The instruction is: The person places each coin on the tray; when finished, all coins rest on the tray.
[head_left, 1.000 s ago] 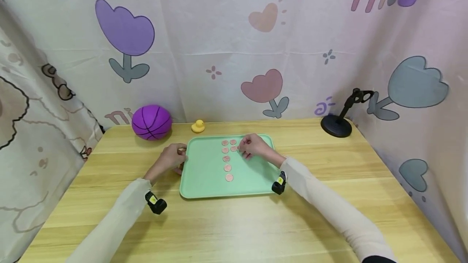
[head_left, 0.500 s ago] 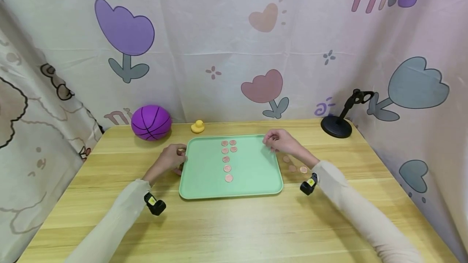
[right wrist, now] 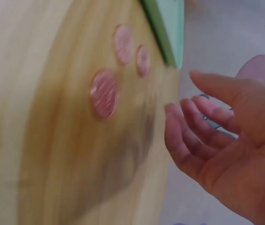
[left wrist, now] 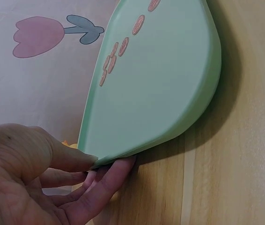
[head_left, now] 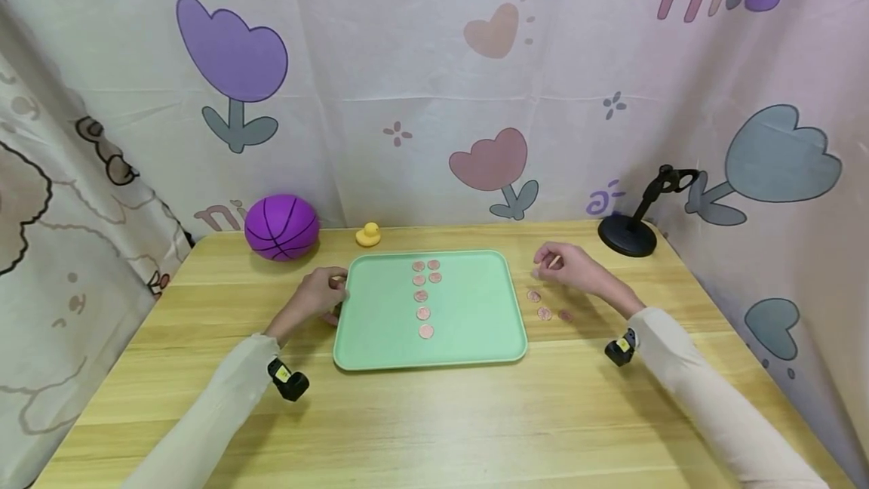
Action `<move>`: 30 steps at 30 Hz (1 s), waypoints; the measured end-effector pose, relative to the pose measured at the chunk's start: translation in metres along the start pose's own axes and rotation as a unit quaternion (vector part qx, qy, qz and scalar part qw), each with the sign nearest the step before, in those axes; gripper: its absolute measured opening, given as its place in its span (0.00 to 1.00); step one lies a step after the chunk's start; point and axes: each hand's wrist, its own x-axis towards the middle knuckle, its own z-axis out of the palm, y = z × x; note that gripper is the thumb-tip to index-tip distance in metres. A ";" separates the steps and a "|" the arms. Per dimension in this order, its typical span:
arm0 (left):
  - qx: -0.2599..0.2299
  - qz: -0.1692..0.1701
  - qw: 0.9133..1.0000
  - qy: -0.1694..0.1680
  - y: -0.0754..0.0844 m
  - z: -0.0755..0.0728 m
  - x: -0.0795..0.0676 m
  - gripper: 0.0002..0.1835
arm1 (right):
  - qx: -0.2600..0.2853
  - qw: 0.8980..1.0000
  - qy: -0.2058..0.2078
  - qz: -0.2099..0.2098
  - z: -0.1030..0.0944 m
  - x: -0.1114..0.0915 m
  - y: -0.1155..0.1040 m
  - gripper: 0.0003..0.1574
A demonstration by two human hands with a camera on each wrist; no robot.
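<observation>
My left hand [head_left: 317,296] grips the left rim of a light green tray [head_left: 380,315]; in the left wrist view the thumb [left wrist: 71,157] lies on the rim and the fingers [left wrist: 106,185] curl beneath it. On the tray, several round copper-coloured coins [head_left: 423,313] lie in a column, with two more beside its far end. My right hand [head_left: 570,266] hovers beyond the tray's right edge, fingers loosely bent and nothing between thumb and fingertips. Three loose coins [right wrist: 105,93] lie on the table just below it, next to the tray.
A purple ball [head_left: 281,228] and a yellow rubber duck [head_left: 368,235] stand at the table's back edge, left of centre. At the back right is a black stand [head_left: 627,235] with a round base. A patterned curtain [head_left: 380,36] hangs behind the wooden table [head_left: 434,429].
My right hand has moved right, from the coins on the tray to above the table beside it, uncovering three loose coins. My left hand keeps its hold on the tray.
</observation>
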 end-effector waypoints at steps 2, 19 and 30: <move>0.001 -0.001 1.000 0.000 0.000 0.000 0.000 0.26 | 0.005 1.000 -0.025 -0.004 -0.001 -0.004 0.004 0.16; 0.005 -0.010 1.000 0.000 0.000 0.000 0.002 0.27 | 0.075 0.994 -0.085 0.005 0.019 -0.015 0.023 0.10; 0.013 -0.009 1.000 0.001 0.000 -0.001 0.002 0.27 | 0.060 0.996 0.064 0.000 0.025 -0.001 -0.003 0.07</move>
